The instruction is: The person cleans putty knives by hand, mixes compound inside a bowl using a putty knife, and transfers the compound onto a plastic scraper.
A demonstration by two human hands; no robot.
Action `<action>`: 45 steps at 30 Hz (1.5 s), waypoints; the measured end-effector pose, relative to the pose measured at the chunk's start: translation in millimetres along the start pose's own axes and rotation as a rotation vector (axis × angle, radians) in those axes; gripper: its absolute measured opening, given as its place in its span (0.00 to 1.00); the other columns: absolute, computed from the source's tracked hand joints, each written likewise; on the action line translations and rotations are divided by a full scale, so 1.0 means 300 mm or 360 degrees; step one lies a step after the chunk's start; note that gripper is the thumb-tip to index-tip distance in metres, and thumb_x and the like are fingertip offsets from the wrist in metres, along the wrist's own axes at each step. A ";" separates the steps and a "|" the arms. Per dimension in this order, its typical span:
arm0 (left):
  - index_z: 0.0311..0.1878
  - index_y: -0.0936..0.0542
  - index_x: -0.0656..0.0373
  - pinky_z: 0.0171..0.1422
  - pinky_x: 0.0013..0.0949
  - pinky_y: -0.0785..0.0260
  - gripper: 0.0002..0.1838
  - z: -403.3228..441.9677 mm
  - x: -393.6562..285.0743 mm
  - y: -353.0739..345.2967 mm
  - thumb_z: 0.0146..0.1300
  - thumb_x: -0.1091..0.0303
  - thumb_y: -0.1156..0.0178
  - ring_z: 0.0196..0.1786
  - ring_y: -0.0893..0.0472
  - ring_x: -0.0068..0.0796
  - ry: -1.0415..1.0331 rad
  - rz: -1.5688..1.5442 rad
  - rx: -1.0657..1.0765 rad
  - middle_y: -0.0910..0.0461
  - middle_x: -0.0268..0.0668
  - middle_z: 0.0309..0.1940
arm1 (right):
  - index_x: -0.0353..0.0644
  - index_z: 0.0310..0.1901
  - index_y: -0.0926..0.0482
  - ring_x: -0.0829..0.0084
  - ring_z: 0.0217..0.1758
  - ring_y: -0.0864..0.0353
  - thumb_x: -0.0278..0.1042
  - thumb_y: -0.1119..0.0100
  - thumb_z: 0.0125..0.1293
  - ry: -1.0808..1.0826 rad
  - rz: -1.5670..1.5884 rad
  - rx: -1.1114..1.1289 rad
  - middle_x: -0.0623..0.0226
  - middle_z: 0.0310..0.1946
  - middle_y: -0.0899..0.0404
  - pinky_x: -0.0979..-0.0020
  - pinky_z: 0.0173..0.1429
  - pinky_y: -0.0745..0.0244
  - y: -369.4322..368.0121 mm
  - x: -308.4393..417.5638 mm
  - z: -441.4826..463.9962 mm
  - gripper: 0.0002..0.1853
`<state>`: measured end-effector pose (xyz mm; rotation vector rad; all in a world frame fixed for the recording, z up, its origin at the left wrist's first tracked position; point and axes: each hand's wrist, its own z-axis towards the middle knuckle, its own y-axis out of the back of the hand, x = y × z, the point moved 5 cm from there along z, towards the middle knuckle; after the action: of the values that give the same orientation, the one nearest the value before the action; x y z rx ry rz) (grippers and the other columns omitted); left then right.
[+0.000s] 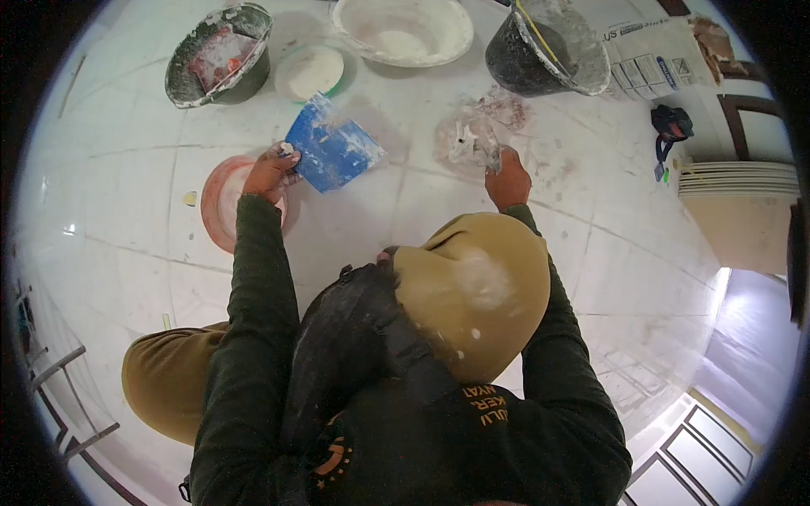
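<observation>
My left hand (272,173) is closed on the edge of a blue plastic putty spreader (333,148), a flat rectangular sheet smeared with white. Below that hand stands a reddish round tub (221,207), partly hidden behind the hand and sleeve. On the right, my right hand (509,179) is closed at the edge of a pale, translucent piece with white paste on it (466,142). Whether this is a plastic bag or a tool blade, I cannot tell. It lies low over the floor, apart from the blue spreader.
Along the far side stand a dark bucket (181,80) with reddish-white contents, a green-rimmed lid or dish (314,74), a white basin (403,59) and a black bucket (523,63). A printed paper sack (645,63), a dark pouch (671,122) and stacked panels (738,180) are to the right.
</observation>
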<state>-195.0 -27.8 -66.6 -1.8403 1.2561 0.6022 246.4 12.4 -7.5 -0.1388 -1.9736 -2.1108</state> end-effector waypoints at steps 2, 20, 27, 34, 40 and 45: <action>0.50 0.29 0.54 0.45 0.33 0.31 0.14 -0.042 -0.039 -0.022 0.60 0.74 0.45 0.41 0.25 0.23 -0.0057 0.0041 -0.0062 0.25 0.27 0.39 | 0.40 0.47 0.29 0.54 0.43 0.21 0.36 0.38 0.51 0.0098 -0.0007 -0.0186 0.55 0.50 0.28 0.59 0.44 0.25 0.021 -0.012 -0.019 0.21; 0.55 0.30 0.66 0.50 0.32 0.30 0.17 -0.210 -0.133 -0.083 0.62 0.77 0.49 0.43 0.24 0.26 -0.0118 -0.0126 -0.0304 0.26 0.33 0.42 | 0.34 0.42 0.28 0.61 0.28 0.24 0.27 0.44 0.55 -0.0155 0.0771 -0.0951 0.57 0.32 0.25 0.63 0.34 0.28 0.175 -0.173 -0.084 0.12; 0.57 0.32 0.65 0.55 0.37 0.32 0.18 -0.215 -0.136 -0.062 0.63 0.75 0.50 0.47 0.25 0.28 -0.0158 -0.0121 -0.0314 0.25 0.34 0.45 | 0.32 0.50 0.29 0.72 0.29 0.24 0.21 0.45 0.56 -0.0720 0.2015 -0.0692 0.61 0.36 0.25 0.72 0.33 0.28 0.162 -0.232 -0.126 0.18; 0.57 0.33 0.64 0.56 0.40 0.32 0.19 -0.157 -0.093 0.038 0.62 0.75 0.50 0.50 0.25 0.31 -0.0185 -0.0198 -0.0295 0.26 0.37 0.48 | 0.38 0.52 0.27 0.72 0.42 0.23 0.26 0.47 0.59 -0.1094 0.1893 -0.0188 0.61 0.36 0.22 0.73 0.45 0.28 0.084 -0.322 -0.351 0.17; 0.47 0.29 0.59 0.46 0.35 0.30 0.12 -0.142 -0.110 0.044 0.60 0.78 0.46 0.41 0.24 0.27 -0.0223 -0.0320 -0.0184 0.25 0.31 0.37 | 0.40 0.49 0.25 0.73 0.40 0.22 0.25 0.46 0.59 -0.0537 0.1330 0.0114 0.62 0.36 0.21 0.74 0.45 0.28 0.032 -0.133 -0.403 0.15; 0.46 0.29 0.56 0.48 0.35 0.29 0.12 -0.151 -0.143 0.032 0.59 0.79 0.47 0.41 0.23 0.27 -0.0193 -0.0260 -0.0129 0.24 0.30 0.38 | 0.41 0.48 0.25 0.75 0.38 0.23 0.25 0.44 0.58 -0.0387 0.1791 0.0052 0.63 0.34 0.21 0.74 0.41 0.27 -0.124 0.196 -0.255 0.14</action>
<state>-223.1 -44.3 -12.4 -1.9211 1.0042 0.6718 188.1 -68.4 -35.6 -1.2112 -1.4290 -1.3215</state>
